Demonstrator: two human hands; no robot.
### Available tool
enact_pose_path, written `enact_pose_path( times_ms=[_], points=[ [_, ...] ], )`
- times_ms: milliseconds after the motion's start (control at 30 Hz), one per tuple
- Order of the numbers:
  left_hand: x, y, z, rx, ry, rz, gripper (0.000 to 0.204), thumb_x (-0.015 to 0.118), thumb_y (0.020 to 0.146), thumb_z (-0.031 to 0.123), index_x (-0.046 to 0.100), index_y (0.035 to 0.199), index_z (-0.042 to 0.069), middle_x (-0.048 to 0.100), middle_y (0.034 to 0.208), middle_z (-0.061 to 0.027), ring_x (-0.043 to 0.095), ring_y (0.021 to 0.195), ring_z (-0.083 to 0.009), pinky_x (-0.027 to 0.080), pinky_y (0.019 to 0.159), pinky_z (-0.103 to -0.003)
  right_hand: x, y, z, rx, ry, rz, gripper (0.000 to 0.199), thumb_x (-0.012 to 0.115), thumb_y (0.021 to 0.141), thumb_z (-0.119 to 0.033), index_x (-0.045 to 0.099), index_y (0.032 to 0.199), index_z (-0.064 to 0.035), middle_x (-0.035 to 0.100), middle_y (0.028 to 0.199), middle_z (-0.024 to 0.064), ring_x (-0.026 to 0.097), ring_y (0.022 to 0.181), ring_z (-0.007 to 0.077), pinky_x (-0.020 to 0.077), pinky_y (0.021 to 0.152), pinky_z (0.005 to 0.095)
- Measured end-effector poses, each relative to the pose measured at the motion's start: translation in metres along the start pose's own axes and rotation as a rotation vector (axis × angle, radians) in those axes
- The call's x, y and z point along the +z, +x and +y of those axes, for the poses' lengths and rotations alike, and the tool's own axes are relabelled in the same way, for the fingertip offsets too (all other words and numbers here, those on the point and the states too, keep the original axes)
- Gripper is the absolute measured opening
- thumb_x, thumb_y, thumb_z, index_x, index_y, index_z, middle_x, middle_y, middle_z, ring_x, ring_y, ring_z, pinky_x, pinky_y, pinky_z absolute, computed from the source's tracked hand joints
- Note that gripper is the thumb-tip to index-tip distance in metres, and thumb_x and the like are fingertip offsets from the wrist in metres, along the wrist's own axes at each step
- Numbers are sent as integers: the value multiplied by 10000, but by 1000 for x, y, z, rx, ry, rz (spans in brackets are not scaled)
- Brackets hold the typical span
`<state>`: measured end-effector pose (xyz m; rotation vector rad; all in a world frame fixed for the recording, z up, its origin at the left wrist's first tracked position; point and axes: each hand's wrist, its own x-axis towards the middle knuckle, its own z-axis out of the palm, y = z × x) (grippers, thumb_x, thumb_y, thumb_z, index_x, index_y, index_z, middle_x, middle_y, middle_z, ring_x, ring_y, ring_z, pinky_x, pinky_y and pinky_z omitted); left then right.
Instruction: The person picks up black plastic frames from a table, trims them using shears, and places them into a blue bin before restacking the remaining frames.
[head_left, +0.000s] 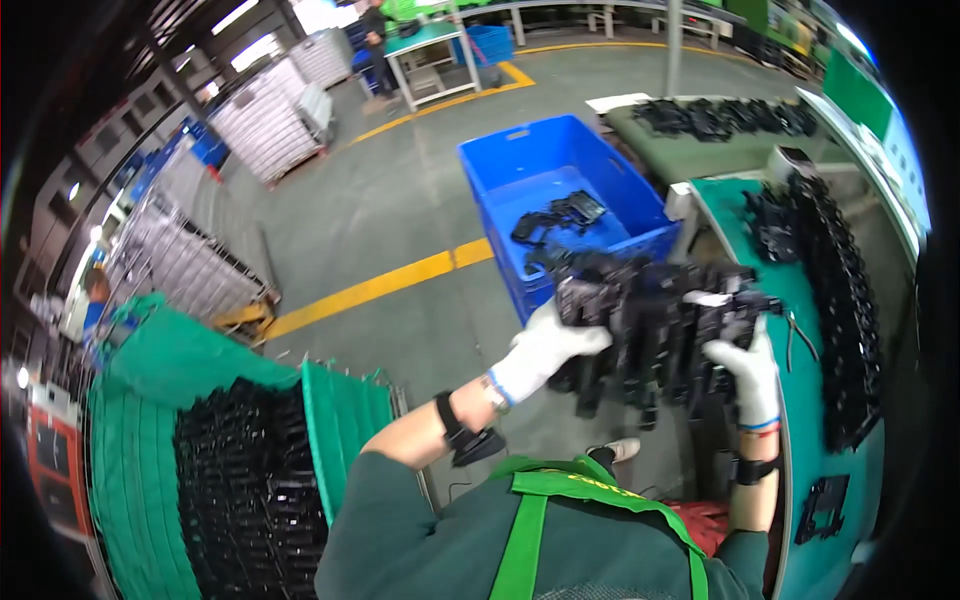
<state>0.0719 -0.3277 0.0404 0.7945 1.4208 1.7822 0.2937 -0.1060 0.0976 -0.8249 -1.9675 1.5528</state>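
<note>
Between my two white-gloved hands I hold a row of black plastic parts (pixel 640 330), pressed side by side and blurred in places. My left hand (pixel 555 350) closes on the left end of the row, and my right hand (pixel 745 365) grips the right end. The row is above the floor, in front of the near edge of a blue bin (pixel 505 200). Inside that bin lie a few loose black parts (pixel 560 215). To the right, a long row of similar black parts (pixel 840 320) stands on the green bench top (pixel 725 200), with pliers (pixel 800 338) near my right hand.
At lower left stands a green-lined cart (pixel 140 400) packed with black parts. A conveyor belt (pixel 650 150) beyond the bench carries more parts. Wrapped stacks (pixel 190 225) stand far left. One frame-shaped black part (pixel 822 508) lies on the near bench. A person (pixel 376 45) stands far back.
</note>
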Motion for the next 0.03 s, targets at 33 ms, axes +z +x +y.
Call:
enact_pose_path(
  times_ms=[33],
  points=[
    [-24,-30,-5,-20,-27,14,730,832,745,117,552,1418,67,646,1250,-54,563,1167,-141,424,1091,-321,29,4,23,-42,48,-129,680,810,798,-144,573,1434,-139,672,1065,-16,598,932,99,474,948,251]
  ],
)
